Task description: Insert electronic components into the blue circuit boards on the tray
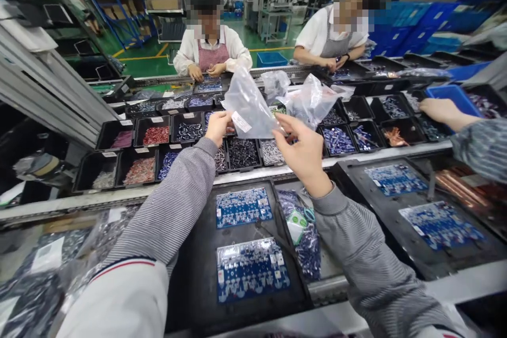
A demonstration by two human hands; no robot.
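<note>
A clear plastic bag point(249, 103) with a white label is stretched between my two hands above the rows of parts bins. My left hand point(218, 128) pinches its left edge near the label. The fingers of my right hand point(301, 149) are closed on its lower right corner. Below the bag are a bin of black components point(243, 153) and a bin of silvery ones point(271, 152). Nearer to me, a black tray point(194, 285) carries two blue circuit boards, the upper board point(243, 207) and the lower board point(252, 269).
Red components point(156, 135) and blue components point(337, 140) fill bins on either side. A bag of dark parts point(304, 243) lies beside my tray. At right, another person's hand point(443, 111) reaches over bins near a second tray with boards point(396, 178). Two co-workers sit opposite.
</note>
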